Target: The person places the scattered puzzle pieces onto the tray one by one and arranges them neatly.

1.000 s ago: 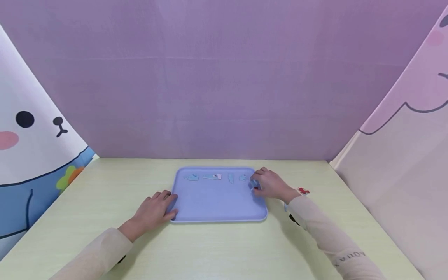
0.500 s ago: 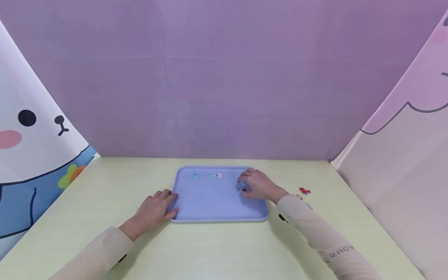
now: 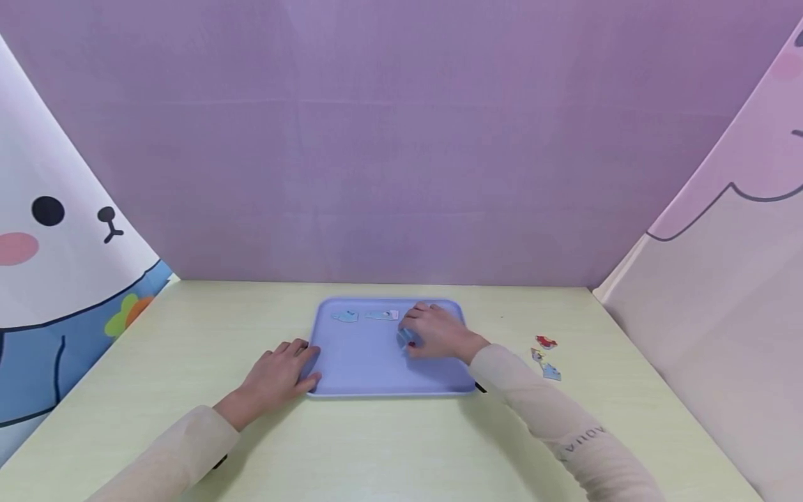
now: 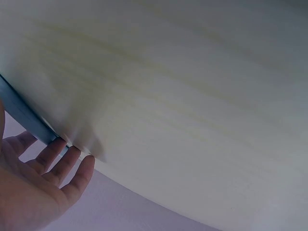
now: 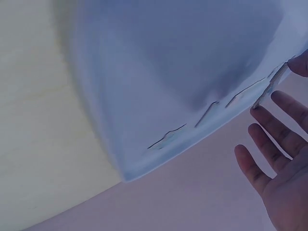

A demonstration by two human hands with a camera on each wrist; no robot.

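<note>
Light-blue piece (image 3: 406, 337), as shown in the head view, is pinched between the thumb and fingers of the right hand (image 3: 437, 331). It is held over the middle part of the blue tray (image 3: 357, 362), somewhat toward the far rim. A short cut-out (image 3: 345, 316) and a long cut-out (image 3: 383, 315) are laid flat in a row near that rim, to the left of the right hand. The tray's left edge is touched by the left hand (image 3: 279, 376), whose thumb is laid over the rim. To the right, well apart from the tray, a red cut-out (image 3: 546, 341), a yellow-marked cut-out (image 3: 537, 355) and a blue cut-out (image 3: 551, 371) are grouped on the pale table (image 3: 251, 321).

In the left wrist view, four fingers are shown spread beside the tray's edge; nothing is pinched by them.

In the right wrist view, the light-blue piece is seen nearly edge-on, gripped between thumb and fingertip. The remaining fingers are spread. Further cut-outs are lined up along the tray wall.
</note>
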